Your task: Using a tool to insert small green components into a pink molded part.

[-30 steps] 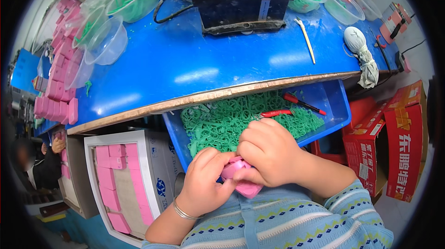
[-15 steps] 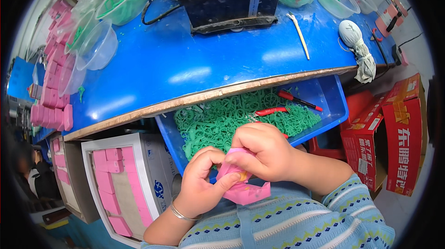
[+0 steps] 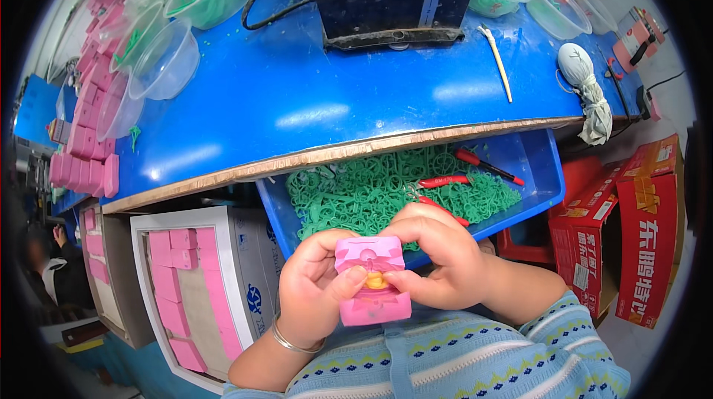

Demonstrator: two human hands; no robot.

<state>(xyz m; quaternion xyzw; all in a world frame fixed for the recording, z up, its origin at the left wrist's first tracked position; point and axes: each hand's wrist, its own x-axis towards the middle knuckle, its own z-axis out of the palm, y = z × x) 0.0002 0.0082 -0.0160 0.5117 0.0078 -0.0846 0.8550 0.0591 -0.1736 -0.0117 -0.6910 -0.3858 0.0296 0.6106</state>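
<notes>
A pink rubber mould [image 3: 376, 313] is held in front of my body, spread apart along its split, with a small yellow piece [image 3: 376, 280] showing in the gap. My left hand [image 3: 316, 288] grips the mould's left side, its thumb pressed against the yellow piece. From the right, my right hand [image 3: 445, 269] grips the other side, thumb also at the yellow piece. Just beyond both hands, a blue tray [image 3: 541, 169] holds a heap of small green pieces [image 3: 342, 195]. Red-handled pliers [image 3: 444, 181] and a red and black marker [image 3: 490, 165] lie on the heap.
A black machine [image 3: 394, 2] stands on the blue table [image 3: 245, 109]. Clear plastic bowls [image 3: 167, 61] and stacked pink moulds [image 3: 89, 139] are at left; a brush [image 3: 497, 65] and a cloth-wrapped bundle [image 3: 587, 87] at right. A white box of moulds [image 3: 249, 250] and a red carton [image 3: 639, 236] flank me.
The mould has turned from tilted to facing me and is spread wider, so the yellow piece shows plainly. Both thumbs now rest at the yellow piece. The whole view has shifted slightly.
</notes>
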